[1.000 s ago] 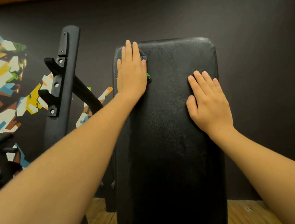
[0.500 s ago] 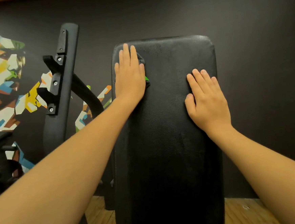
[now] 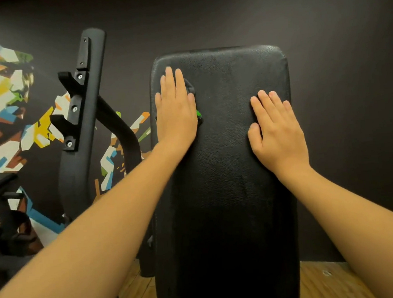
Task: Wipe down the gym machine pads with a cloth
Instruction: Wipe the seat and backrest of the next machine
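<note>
Padding first: the upright black pad [image 3: 227, 170] is broad, firm-looking and fixed to the machine. Its grained skin is likely slick enough for a cloth to slide, so lean on it rather than grip it. Your right hand [image 3: 276, 130] lies flat on its right side, fingers straight and close together. Your left hand [image 3: 176, 112] presses flat near the upper left, fingers straight, trapping the dark cloth [image 3: 189, 87] beneath. It looks thin, soft and light, so keep your whole palm over it. No brand or writing is readable; the green fleck [image 3: 198, 113] at the cloth's edge is too small to tell.
</note>
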The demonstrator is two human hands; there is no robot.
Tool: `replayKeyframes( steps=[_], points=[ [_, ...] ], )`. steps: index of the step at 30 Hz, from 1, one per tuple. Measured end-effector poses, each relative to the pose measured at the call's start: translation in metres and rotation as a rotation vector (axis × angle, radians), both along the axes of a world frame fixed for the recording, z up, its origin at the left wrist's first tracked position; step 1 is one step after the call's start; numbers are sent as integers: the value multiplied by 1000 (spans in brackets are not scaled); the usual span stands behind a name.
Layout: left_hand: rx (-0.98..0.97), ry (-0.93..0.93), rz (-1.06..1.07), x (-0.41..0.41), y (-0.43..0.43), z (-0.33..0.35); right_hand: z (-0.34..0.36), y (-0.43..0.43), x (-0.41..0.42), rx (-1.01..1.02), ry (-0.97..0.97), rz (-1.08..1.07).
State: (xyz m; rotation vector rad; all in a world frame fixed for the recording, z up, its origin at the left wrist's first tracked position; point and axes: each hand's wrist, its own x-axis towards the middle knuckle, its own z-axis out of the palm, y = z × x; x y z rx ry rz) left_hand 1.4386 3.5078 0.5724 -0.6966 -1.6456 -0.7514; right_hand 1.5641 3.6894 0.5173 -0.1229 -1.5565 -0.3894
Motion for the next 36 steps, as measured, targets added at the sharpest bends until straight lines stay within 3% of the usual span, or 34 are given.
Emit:
replayKeyframes(
  steps=[5,14,20,27,33,36],
  points=[
    [-93,-20,-96,7,-10,-67,-1,0,-1,13,18,10],
    [-58,3,3,0,-2,-14,-1,1,-1,8,10,10],
    [-105,-7,-12,7,-5,-87,0,1,-1,6,4,5],
    [-99,-24,-39,5,-4,-82,-1,1,1,-4,4,8],
    [-132,-46,-12,7,-12,-141,0,0,0,-6,6,12],
    [-131,-19,6,6,-11,-134,-1,0,0,2,14,16]
  ],
)
